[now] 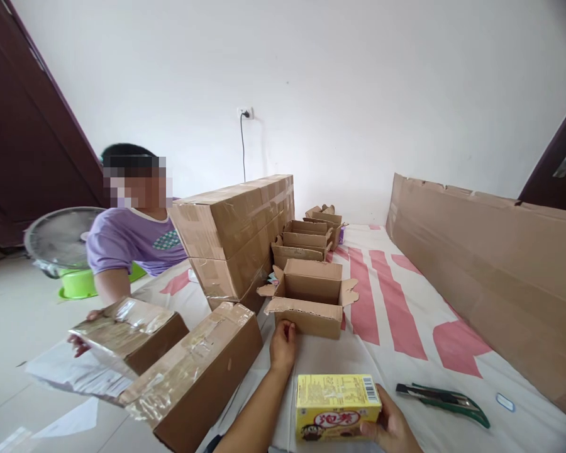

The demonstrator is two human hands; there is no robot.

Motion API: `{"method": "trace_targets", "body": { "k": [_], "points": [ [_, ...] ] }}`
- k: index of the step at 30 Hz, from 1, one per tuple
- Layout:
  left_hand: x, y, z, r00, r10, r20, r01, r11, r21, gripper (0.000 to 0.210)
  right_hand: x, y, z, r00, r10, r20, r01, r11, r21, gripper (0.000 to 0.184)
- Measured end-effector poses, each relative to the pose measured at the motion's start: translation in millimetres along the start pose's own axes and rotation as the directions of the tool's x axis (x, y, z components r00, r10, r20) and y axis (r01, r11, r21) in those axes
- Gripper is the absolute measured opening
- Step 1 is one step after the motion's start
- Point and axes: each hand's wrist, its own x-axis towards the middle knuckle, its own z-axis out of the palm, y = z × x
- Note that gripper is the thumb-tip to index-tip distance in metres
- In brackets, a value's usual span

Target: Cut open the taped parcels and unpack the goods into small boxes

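A yellow printed box [338, 402] with red lettering and a barcode stands at the near edge of the cloth. My right hand [391, 425] grips its right end, thumb on the front face. Farther forward is a cardboard box [311, 322] whose flaps are spread and whose top is uncovered. My left hand [283, 343] has its fingers closed at the lower left corner of this carton, partly hidden against it. Right of the yellow box lies a green utility knife [446, 402] on the cloth.
Several taped cartons [238, 233] form a wall at left, with a long carton [202, 371] before them. A co-worker's hand [82, 336] holds another taped carton [132, 327]. More uncovered cartons [302, 242] stand behind. A tall cardboard panel [490, 270] rises at right.
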Motion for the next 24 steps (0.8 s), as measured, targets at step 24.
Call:
{"method": "trace_targets", "body": {
  "k": [24],
  "points": [
    [3.6,-11.0,1.1,0.968,0.050,-0.244,-0.095,0.979,-0.178,0.040,138.7,-0.3,18.2,0.920,-0.251,-0.301,0.012,0.786,-0.619,0.051]
  ]
}}
